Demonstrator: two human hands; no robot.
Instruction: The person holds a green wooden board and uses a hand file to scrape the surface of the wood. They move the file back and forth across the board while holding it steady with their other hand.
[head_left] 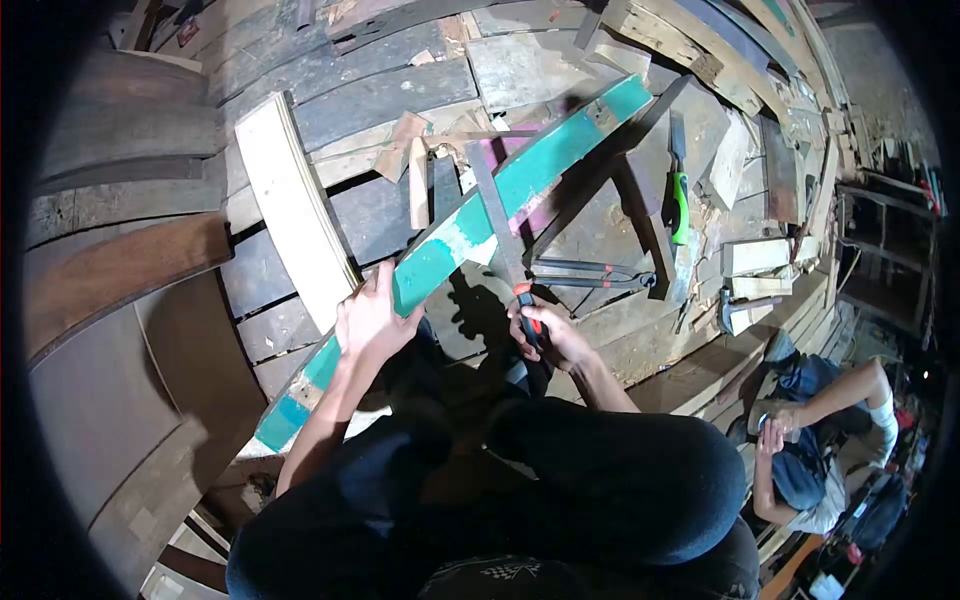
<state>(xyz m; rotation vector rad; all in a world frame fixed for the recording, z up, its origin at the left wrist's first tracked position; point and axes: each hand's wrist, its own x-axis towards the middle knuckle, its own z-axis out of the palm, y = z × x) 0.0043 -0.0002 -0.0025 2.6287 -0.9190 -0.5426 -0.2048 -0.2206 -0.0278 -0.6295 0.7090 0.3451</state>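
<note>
A long green-painted wooden plank [545, 165] lies diagonally in front of my knees, with worn pale patches along its face. My left hand [372, 318] grips the plank's edge on its lower half. In my right hand [558, 335] is the red-and-black handle of a handsaw [493, 205]. The saw's grey blade points away from me and crosses the plank near its middle. Whether its teeth have cut into the wood cannot be made out.
Pincers [590, 273] lie right of the saw, near a green-handled chisel [681, 207] and a dark wooden frame piece [645, 225]. A pale board [285, 190] sits at left. Wood offcuts [755, 257] and a hammer [735, 308] lie right. Another person [800, 440] sits at lower right.
</note>
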